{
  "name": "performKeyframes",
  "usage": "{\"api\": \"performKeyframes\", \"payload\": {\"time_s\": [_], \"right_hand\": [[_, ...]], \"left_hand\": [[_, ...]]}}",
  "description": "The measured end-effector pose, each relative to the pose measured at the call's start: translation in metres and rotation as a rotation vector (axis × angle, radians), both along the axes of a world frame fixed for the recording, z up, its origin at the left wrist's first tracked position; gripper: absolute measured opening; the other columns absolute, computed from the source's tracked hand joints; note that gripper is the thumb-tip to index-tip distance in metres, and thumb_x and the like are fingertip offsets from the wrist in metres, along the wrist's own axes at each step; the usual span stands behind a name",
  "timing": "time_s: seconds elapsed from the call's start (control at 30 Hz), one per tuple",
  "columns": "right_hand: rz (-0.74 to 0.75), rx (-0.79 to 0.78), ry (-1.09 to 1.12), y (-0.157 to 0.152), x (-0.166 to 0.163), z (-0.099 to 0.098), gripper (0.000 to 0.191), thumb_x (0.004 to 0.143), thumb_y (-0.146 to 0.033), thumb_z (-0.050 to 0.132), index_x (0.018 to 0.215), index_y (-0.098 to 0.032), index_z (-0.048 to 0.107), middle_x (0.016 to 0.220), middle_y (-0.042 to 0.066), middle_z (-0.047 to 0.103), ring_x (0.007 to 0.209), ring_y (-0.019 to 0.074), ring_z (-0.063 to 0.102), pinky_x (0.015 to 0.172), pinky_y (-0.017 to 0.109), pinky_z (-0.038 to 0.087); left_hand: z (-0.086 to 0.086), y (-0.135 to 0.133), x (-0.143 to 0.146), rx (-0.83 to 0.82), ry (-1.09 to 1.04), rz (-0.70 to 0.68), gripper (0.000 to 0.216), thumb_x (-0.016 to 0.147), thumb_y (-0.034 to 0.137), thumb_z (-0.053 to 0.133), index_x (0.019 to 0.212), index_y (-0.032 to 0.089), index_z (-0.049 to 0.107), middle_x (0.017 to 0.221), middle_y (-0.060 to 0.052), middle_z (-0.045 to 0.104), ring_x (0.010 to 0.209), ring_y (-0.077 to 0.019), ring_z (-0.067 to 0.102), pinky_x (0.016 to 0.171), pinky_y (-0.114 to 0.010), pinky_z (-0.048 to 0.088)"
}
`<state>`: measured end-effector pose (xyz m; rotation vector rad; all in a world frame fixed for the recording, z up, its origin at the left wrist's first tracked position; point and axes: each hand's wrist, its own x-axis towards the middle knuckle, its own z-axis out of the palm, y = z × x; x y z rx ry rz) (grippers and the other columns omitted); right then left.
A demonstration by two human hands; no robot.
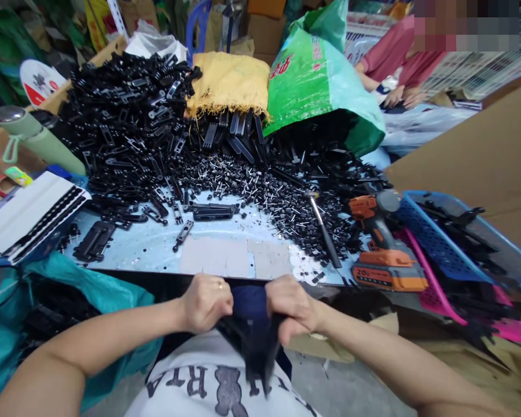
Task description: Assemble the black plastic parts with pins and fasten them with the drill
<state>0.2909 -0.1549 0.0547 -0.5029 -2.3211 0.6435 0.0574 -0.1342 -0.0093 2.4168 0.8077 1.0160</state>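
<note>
Both of my hands grip a black plastic part (256,341), which is smeared by motion, in front of my shirt below the table's front edge. My left hand (207,302), with a ring on one finger, is closed around its left side. On the other side, my right hand (293,304) is closed with the thumb pressed on the part. Just beyond the hands, pale flat boards (215,256) lie at the table edge. Behind them rest an assembled black part (212,211) and a small black link (183,234).
A heap of black plastic pieces (125,116) and loose pins (252,179) cover the table. A hammer (325,231), cordless drill (384,243) and blue basket (434,231) stand right. A green bottle (39,139) leans left. A co-worker (403,58) sits beyond the green sack (308,81).
</note>
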Motion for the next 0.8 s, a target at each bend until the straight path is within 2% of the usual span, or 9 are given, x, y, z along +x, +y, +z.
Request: {"api": "performKeyframes", "payload": {"time_s": [0.07,0.1,0.23,0.33,0.4,0.47,0.57,0.7,0.8], "right_hand": [[0.066,-0.105,0.281,-0.011,-0.027,0.0,0.045,0.09,-0.056,0.033,0.07,-0.02,0.05,0.052,-0.001,0.045,0.047,0.0107,0.045,0.047,0.025,0.032],[0.009,-0.126,0.426,-0.014,-0.041,-0.007,0.043,0.09,-0.056,0.033,0.076,-0.02,0.051,0.057,0.0,0.047,0.051,0.0116,0.048,0.049,0.025,0.035],[-0.547,-0.144,0.728,0.001,-0.085,-0.058,0.041,0.091,-0.053,0.018,0.104,-0.026,0.046,0.102,0.009,0.053,0.09,0.02,0.056,0.075,0.039,0.047],[-0.693,-0.079,0.442,0.056,-0.071,-0.078,0.039,0.091,-0.049,0.019,0.108,-0.026,0.046,0.114,0.01,0.051,0.108,0.023,0.05,0.09,0.046,0.041],[-0.709,0.021,0.129,0.11,-0.034,-0.075,0.032,0.085,-0.047,0.042,0.104,-0.022,0.051,0.114,0.011,0.054,0.111,0.0254,0.048,0.094,0.046,0.037],[-0.911,0.057,-0.104,0.167,0.014,-0.064,0.029,0.085,-0.037,0.045,0.104,-0.017,0.053,0.115,0.014,0.055,0.112,0.0261,0.046,0.096,0.044,0.034],[-1.278,-0.074,-0.497,0.237,0.08,-0.048,0.035,0.085,-0.027,0.045,0.114,-0.008,0.05,0.113,0.02,0.055,0.109,0.0297,0.045,0.09,0.044,0.036],[-1.262,-0.226,-0.887,0.281,0.122,-0.04,0.044,0.08,-0.024,0.055,0.121,-0.008,0.047,0.11,0.02,0.057,0.107,0.0302,0.047,0.088,0.043,0.037],[-1.242,-0.123,-0.881,0.282,0.125,-0.031,0.051,0.074,-0.02,0.06,0.122,-0.009,0.047,0.112,0.019,0.056,0.107,0.0308,0.047,0.088,0.044,0.037]], "left_hand": [[0.004,-0.017,0.003,-0.004,-0.025,0.009,0.025,0.09,0.036,0.048,0.106,0.02,0.058,0.109,-0.007,0.058,0.093,-0.0162,0.058,0.08,-0.034,0.05],[0.004,-0.022,0.007,-0.008,-0.038,0.019,0.026,0.089,0.034,0.049,0.11,0.021,0.056,0.115,-0.008,0.056,0.097,-0.017,0.056,0.083,-0.037,0.05],[-0.001,-0.011,0.025,-0.003,-0.067,0.072,0.03,0.092,0.038,0.04,0.112,0.022,0.057,0.113,-0.009,0.058,0.096,-0.017,0.057,0.078,-0.033,0.05],[-0.011,0.017,0.029,0.096,-0.036,0.108,0.046,0.09,0.052,0.035,0.115,0.023,0.059,0.099,-0.01,0.063,0.091,-0.02,0.06,0.07,-0.031,0.048],[-0.019,0.04,0.027,0.211,0.095,0.117,0.057,0.083,0.062,0.041,0.117,0.021,0.059,0.094,-0.011,0.064,0.088,-0.0224,0.06,0.071,-0.033,0.046],[-0.026,0.066,0.023,0.289,0.304,0.125,0.053,0.081,0.058,0.049,0.117,0.02,0.059,0.096,-0.012,0.064,0.09,-0.0242,0.058,0.078,-0.037,0.044],[-0.028,0.104,0.018,0.273,0.533,0.142,0.039,0.084,0.04,0.055,0.118,0.02,0.057,0.104,-0.013,0.062,0.098,-0.0255,0.055,0.085,-0.042,0.039],[-0.019,0.131,0.005,0.178,0.523,0.314,0.04,0.087,0.036,0.051,0.122,0.017,0.052,0.113,-0.014,0.059,0.108,-0.0275,0.049,0.089,-0.042,0.037],[-0.015,0.127,-0.018,0.056,0.423,0.612,0.035,0.087,0.028,0.047,0.117,0.01,0.051,0.111,-0.016,0.058,0.107,-0.027,0.049,0.09,-0.04,0.038]]}}
